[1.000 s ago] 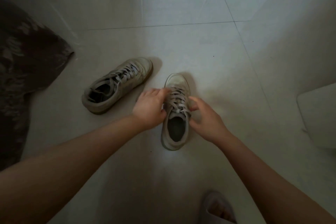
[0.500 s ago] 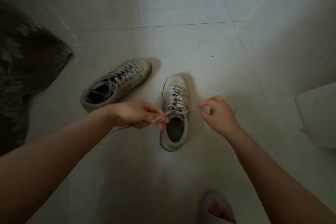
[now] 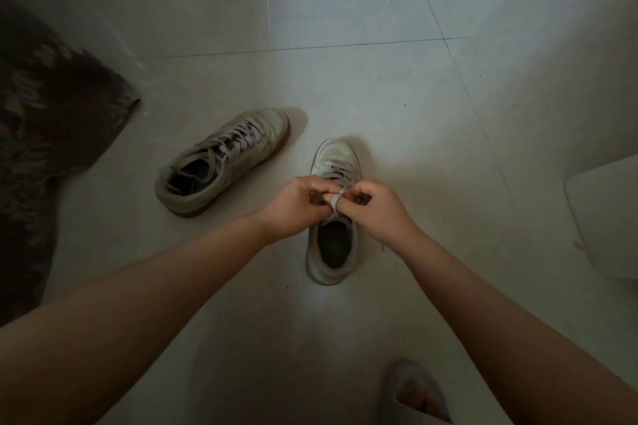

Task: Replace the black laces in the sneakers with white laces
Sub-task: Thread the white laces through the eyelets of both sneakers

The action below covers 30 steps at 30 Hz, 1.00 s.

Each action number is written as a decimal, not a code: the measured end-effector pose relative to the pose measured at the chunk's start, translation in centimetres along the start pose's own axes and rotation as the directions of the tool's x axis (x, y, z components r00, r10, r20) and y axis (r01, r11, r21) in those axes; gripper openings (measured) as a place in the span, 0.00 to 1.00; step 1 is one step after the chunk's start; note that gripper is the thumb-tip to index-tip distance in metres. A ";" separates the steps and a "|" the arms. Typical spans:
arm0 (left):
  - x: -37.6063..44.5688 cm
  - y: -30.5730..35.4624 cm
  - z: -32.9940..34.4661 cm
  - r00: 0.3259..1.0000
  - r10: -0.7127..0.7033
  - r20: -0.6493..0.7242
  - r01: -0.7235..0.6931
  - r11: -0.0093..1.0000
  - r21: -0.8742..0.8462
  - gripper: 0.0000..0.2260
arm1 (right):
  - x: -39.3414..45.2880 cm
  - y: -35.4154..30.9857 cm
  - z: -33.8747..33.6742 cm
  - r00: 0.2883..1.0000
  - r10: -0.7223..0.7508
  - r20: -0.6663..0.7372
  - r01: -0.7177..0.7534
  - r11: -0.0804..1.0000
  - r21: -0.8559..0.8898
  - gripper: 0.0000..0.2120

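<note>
Moved: both hands came together over the near shoe (image 3: 332,241).
Left hand (image 3: 298,207): pinches the lace (image 3: 335,200).
Right hand (image 3: 376,209): pinches the lace too.
Other shoe (image 3: 221,160): at 10 o'clock, laced, nothing inside.

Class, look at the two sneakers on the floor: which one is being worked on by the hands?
The upright sneaker on the right: both hands pinch its lace. The other sneaker lies apart, untouched.
</note>
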<state>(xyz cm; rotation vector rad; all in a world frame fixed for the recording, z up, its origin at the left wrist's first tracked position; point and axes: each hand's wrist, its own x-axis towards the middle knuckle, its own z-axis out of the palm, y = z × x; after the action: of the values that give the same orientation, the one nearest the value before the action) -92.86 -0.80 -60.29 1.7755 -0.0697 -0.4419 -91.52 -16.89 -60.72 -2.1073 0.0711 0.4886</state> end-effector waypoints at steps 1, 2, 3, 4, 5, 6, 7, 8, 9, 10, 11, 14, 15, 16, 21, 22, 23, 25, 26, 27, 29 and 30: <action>0.2 -0.1 -0.1 1.000 0.025 -0.007 -0.024 0.993 0.112 0.13 | 0.2 -0.1 -0.1 0.999 -0.035 0.006 0.035 0.999 -0.025 0.10; 0.3 -0.2 -0.1 0.998 0.054 -0.013 -0.050 0.976 0.210 0.09 | 0.4 -0.2 -0.3 0.998 -0.068 0.009 0.068 0.997 -0.044 0.07; 0.4 -0.4 -0.1 0.997 0.070 -0.015 -0.063 0.958 0.280 0.08 | 0.4 -0.5 -0.4 0.996 -0.092 0.012 0.093 0.994 -0.053 0.05; 0.4 -0.4 -0.2 0.997 0.076 -0.009 -0.070 0.948 0.310 0.08 | 0.5 -0.5 -0.6 0.994 -0.105 0.014 0.106 0.993 -0.053 0.04; 0.4 -0.5 -0.3 0.998 0.059 -0.001 -0.056 0.954 0.295 0.08 | 0.4 -0.5 -0.9 0.994 -0.103 0.019 0.104 0.994 -0.036 0.04; 0.3 -0.5 -0.6 1.000 0.031 0.004 -0.031 0.971 0.238 0.06 | 0.4 -0.2 -1.2 0.997 -0.075 0.023 0.075 0.997 -0.007 0.03; 0.2 -0.6 -1.0 1.000 -0.008 0.011 0.006 0.987 0.161 0.03 | 0.3 0.2 -1.7 0.999 -0.030 0.023 0.029 0.999 0.027 0.03; 0.0 -0.7 -1.5 0.999 -0.040 0.009 0.039 0.995 0.096 0.00 | 0.2 0.7 -2.2 1.000 0.025 0.014 -0.025 0.998 0.056 0.04; -0.3 -0.9 -2.0 0.997 -0.070 -0.012 0.070 0.996 0.062 0.02 | -0.1 1.3 -2.7 0.998 0.071 -0.001 -0.070 0.994 0.087 0.05; -0.6 -1.1 -2.4 0.995 -0.092 -0.029 0.094 0.994 0.057 0.03 | -0.3 2.1 -3.0 0.994 0.105 -0.021 -0.102 0.987 0.121 0.07; -0.9 -1.4 -2.7 0.992 -0.118 -0.038 0.120 0.991 0.057 0.04 | -0.6 2.6 -3.2 0.991 0.131 -0.032 -0.124 0.978 0.169 0.09; -1.8 -1.7 -3.2 0.972 -0.233 -0.023 0.233 0.972 0.040 0.05 | -1.1 3.1 -3.3 0.985 0.165 -0.053 -0.148 0.961 0.234 0.08; -1.8 -1.7 -3.3 0.965 -0.261 -0.016 0.261 0.964 0.038 0.05 | -1.1 3.2 -3.4 0.985 0.153 -0.080 -0.134 0.969 0.206 0.08; -1.8 -1.6 -3.4 0.962 -0.272 -0.018 0.272 0.961 0.044 0.05 | -0.9 3.3 -3.6 0.985 0.121 -0.121 -0.105 0.986 0.126 0.09; -2.4 -1.1 -4.2 0.980 -0.188 -0.063 0.196 0.968 0.154 0.06 | -0.4 1.6 -4.1 0.988 -0.156 -0.009 0.134 0.877 -0.461 0.08; -2.7 -1.2 -4.8 0.987 -0.130 -0.099 0.148 0.969 0.198 0.09 | -0.4 0.7 -3.9 0.986 -0.161 0.038 0.156 0.827 -0.541 0.07; -3.0 -1.5 -5.6 0.984 -0.048 -0.174 0.094 0.959 0.269 0.12 | -0.5 -0.2 -3.6 0.982 -0.178 0.058 0.177 0.782 -0.598 0.08; -3.0 -2.2 -8.2 0.919 0.158 -0.362 0.073 0.833 0.549 0.15 | -0.4 -2.1 -2.8 0.966 -0.254 0.042 0.222 0.741 -0.633 0.15; -2.8 -2.6 -9.7 0.884 0.210 -0.418 0.149 0.719 0.678 0.18 | -0.4 -3.0 -2.3 0.955 -0.294 0.033 0.253 0.752 -0.608 0.17; -2.6 -3.1 -11.2 0.879 0.176 -0.444 0.254 0.614 0.747 0.22 | -0.4 -4.0 -1.6 0.945 -0.323 0.043 0.289 0.771 -0.567 0.17; -1.9 -4.1 -13.5 0.887 -0.083 -0.453 0.430 0.501 0.751 0.27 | -0.3 -5.5 0.1 0.937 -0.323 0.136 0.346 0.790 -0.506 0.17; -1.7 -4.6 -14.0 0.875 -0.206 -0.439 0.479 0.505 0.718 0.27 | -0.2 -6.0 1.1 0.926 -0.317 0.204 0.377 0.777 -0.504 0.16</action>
<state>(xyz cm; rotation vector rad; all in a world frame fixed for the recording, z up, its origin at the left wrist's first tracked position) -90.67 13.80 -61.67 2.8045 0.3842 -0.4538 -90.65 -12.71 -56.38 -2.5565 -0.5807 0.4252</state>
